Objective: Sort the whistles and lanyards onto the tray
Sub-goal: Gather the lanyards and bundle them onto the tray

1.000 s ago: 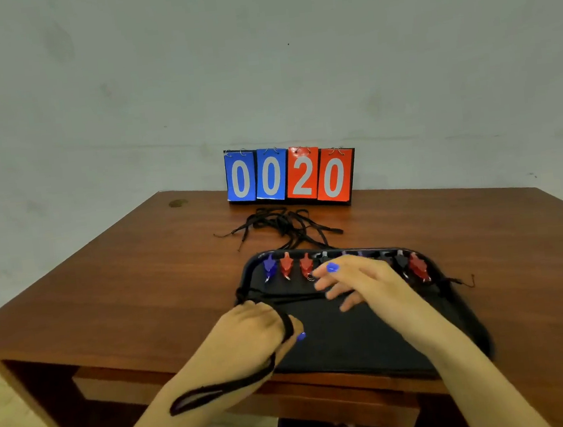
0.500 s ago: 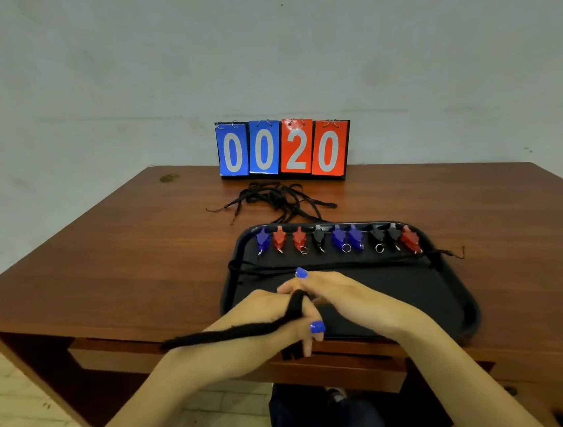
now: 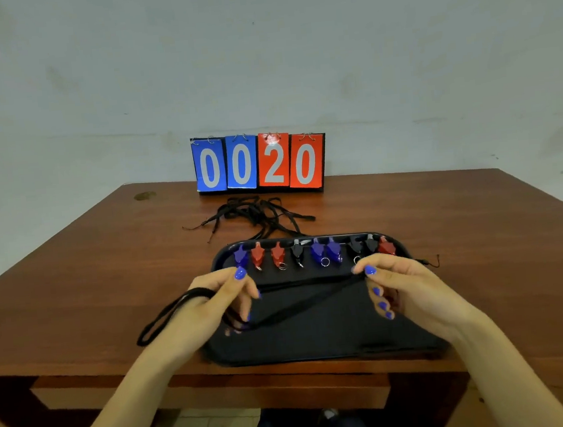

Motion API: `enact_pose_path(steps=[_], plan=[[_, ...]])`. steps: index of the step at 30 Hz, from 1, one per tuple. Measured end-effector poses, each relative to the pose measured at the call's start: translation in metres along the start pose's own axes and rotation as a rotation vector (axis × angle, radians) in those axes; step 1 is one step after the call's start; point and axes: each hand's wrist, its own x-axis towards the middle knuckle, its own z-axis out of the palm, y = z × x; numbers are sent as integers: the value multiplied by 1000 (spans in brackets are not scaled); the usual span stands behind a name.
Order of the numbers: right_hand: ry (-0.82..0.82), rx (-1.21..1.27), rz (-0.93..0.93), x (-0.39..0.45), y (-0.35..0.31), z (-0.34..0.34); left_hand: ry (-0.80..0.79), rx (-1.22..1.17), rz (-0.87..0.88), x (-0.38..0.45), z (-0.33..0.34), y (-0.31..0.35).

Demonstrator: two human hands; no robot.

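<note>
A black tray (image 3: 320, 344) lies at the table's near edge. Along its far rim stands a row of several whistles (image 3: 318, 251) in blue, red and black. A black lanyard (image 3: 302, 302) is stretched across the tray between my hands. My left hand (image 3: 210, 309) grips its left part, and a loop of it hangs over the back of that hand toward the left. My right hand (image 3: 400, 288) pinches the lanyard's right end between thumb and forefinger. Another lanyard lies straight across the tray just below the whistles. A tangle of black lanyards (image 3: 256, 215) lies on the table beyond the tray.
A flip scoreboard (image 3: 259, 163) reading 0020 stands at the table's far edge against the wall. The wooden table (image 3: 91, 283) extends bare to the left and right of the tray. A small dark spot marks its far left corner.
My hands were together at the tray's front; they have moved apart and up, pulling the lanyard taut across the tray. The camera has tilted slightly.
</note>
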Motion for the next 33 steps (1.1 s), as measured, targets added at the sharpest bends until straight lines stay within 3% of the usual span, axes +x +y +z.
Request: enact_pose_path(steps=[3,6,11,15,22,26,33], plan=[[177,-21,-14,7,-3,-31,203,-30,-76,16,-9,-23],[337,-83,-56,21,1,-54,314,166,-56,32,-20,-44],[565,-348,-149,41,16,-83,299,341,-55,45,-38,-78],[587,-538,-143,42,25,-89,286,351,-24,48,-40,-85],[621,-1044,-166,42,36,-92,243,710,38,51,-40,-97],[545,-1026,-168,43,41,-95,226,767,39,51,-42,-100],[561,-921,-188,39,48,-104,143,612,-83,54,-39,-98]])
